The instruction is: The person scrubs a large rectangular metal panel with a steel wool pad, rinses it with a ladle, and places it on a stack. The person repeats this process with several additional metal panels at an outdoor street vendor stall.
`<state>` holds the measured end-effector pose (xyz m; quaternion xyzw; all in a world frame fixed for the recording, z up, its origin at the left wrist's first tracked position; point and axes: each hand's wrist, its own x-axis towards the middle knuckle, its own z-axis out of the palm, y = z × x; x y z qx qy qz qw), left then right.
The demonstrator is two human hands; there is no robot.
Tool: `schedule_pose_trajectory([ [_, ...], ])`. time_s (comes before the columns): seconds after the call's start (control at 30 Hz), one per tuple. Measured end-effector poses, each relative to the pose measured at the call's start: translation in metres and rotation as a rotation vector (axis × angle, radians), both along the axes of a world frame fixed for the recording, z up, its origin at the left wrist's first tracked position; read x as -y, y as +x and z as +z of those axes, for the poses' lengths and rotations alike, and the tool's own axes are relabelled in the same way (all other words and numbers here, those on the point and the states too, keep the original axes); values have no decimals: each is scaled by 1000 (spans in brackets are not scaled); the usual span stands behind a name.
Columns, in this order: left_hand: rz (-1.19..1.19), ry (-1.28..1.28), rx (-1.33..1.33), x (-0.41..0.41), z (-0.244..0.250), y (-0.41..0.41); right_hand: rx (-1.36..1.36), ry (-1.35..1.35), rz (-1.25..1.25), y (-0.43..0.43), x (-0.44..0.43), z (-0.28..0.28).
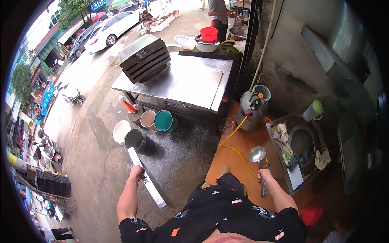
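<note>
My left hand [138, 172] grips the handle of a long, flat sheet-metal panel [155, 194], seen nearly edge-on. Its upper end overlaps a dark plastic bucket [147, 144] in my view; whether they touch I cannot tell. In my right hand [265, 176] is a metal ladle [257, 154], held by its shaft with the round bowl pointing away from me. Just right of the ladle stands a metal-framed stove [278, 145] with a round burner opening. Rags [282, 135] and a dark scouring pad [294, 161] lie on it.
A slotted metal box [146, 57] sits on a steel worktable [194, 82]. More buckets, including a green one [164, 121], stand below. From a gas cylinder [252, 106], a yellow hose [240, 153] crosses the orange floor near my feet. A person [218, 15] stands beyond the table.
</note>
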<state>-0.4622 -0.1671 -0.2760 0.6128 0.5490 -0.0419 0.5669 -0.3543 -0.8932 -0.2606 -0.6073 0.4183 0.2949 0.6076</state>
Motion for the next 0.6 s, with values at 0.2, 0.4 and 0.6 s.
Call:
schedule_pose_trajectory([
  [0.2,49,-71,511,23,165,45,24,34,89,75,-29,-11],
  [0.4,99,-328,909,38,268,129,167,99,219,156,-58,-18],
  [0.6,161,-489,932,42,196,284,236,142,214,188,-61,-18],
])
